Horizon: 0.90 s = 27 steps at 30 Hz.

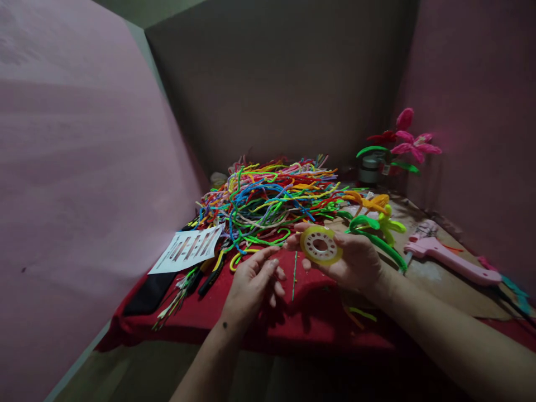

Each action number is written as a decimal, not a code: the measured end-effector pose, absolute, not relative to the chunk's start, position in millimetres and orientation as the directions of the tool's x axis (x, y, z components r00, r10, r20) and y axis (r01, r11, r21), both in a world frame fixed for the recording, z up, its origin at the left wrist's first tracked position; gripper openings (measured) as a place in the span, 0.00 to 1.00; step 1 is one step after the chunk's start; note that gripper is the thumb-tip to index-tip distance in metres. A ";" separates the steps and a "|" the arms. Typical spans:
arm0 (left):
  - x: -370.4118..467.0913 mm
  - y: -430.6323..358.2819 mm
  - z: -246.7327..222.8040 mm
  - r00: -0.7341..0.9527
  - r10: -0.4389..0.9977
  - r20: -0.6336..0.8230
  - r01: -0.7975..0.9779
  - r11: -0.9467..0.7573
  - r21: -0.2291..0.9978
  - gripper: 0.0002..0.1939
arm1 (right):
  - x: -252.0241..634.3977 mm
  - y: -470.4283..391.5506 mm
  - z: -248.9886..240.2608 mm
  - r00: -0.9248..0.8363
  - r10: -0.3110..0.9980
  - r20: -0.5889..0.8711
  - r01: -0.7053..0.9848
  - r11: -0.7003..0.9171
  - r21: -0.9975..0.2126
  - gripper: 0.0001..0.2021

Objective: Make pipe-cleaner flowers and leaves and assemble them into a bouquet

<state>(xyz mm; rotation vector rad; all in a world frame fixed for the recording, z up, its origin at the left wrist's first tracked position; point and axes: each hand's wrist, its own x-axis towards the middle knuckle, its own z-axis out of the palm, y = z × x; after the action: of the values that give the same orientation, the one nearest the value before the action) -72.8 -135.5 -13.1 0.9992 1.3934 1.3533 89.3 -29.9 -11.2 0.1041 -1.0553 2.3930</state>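
My right hand (354,262) grips a roll of yellowish tape (307,254) with a white, holed core, its flat face turned toward me. To the left, my left hand (255,279) has its fingers loosely bent and apart, the fingertips close to the roll. I cannot make out a loose tape end between the hands. Below them a thin green stem (294,276) lies on the red cloth (310,329). A large tangled heap of coloured pipe cleaners (268,195) is just beyond both hands.
At left are a printed sheet (188,249), a dark phone-like slab (151,293) and black-and-yellow-handled pliers (213,276). At right, a pink glue gun (452,259) rests on a board (431,285). Orange (368,201) and pink pipe-cleaner flowers (414,146) stand behind. Walls enclose the table.
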 end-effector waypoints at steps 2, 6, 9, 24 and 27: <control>-81.5 -135.5 -15.9 -0.216 0.969 -0.117 -0.181 0.078 0.980 0.20 | 90.1 -29.4 -11.3 -0.852 0.439 0.286 -0.506 -0.552 -0.662 0.23; -96.4 -138.3 -18.0 -0.303 0.940 -0.160 -0.404 0.026 0.915 0.15 | 91.9 -28.1 -11.4 -0.833 0.456 0.314 -0.541 -0.550 -0.636 0.24; -94.0 -146.7 -11.5 -0.491 0.870 -0.032 -0.265 -0.114 0.957 0.13 | 92.5 -27.9 -11.8 -0.843 0.445 0.303 -0.526 -0.559 -0.641 0.24; -66.0 -139.9 6.4 -0.352 0.877 0.326 0.529 -0.101 0.843 0.07 | 90.3 -33.6 -9.1 -0.859 0.427 0.283 -0.491 -0.530 -0.691 0.23; -75.2 -140.6 6.5 -0.400 0.901 0.168 0.291 -0.049 0.955 0.08 | 90.5 -36.1 -9.8 -0.874 0.406 0.268 -0.458 -0.502 -0.734 0.24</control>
<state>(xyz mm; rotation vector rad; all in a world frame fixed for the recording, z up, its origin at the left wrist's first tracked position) -75.2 -140.6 6.5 1.2677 1.6940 1.4737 90.5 -36.1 -9.8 0.0821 -1.1778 2.3587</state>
